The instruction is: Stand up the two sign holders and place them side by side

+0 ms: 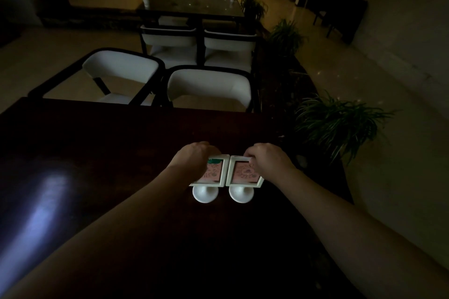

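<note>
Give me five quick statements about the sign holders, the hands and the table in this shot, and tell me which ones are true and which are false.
1. Both sign holders stand upright on their round bases. True: the left sign holder and the right sign holder are up on the dark table.
2. The two holders sit at opposite ends of the table. False: they are side by side, frames nearly touching.
3. The left hand is on the top of the left holder. True.
4. The right hand rests flat on the table, away from the holders. False: it grips the top of the right holder.
5. The inserts are plain blue. False: they look pink with a printed pattern.
</note>
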Demonstrator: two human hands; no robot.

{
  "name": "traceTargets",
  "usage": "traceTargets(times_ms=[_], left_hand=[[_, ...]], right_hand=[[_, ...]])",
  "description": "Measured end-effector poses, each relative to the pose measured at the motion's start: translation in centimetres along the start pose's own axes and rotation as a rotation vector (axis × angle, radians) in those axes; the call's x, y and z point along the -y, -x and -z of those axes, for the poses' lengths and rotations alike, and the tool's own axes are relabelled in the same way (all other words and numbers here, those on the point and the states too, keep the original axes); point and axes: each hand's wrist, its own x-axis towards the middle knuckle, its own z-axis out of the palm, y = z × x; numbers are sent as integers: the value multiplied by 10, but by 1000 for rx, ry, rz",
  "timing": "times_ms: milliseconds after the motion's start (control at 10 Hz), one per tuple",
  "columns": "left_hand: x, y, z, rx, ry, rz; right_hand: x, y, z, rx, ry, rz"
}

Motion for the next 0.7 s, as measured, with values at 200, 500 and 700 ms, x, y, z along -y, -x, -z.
traceTargets(times_ms=[200,500,700], left_hand=[[-2,3,-1,-10,-15,-5],[-1,4,-4,-24,-33,37],[1,10,-3,-51,-75,38]], right_hand=[[0,1,-1,6,15,-11],[-1,1,-1,33,20,-22],[-3,6,2,11,-42,-30]])
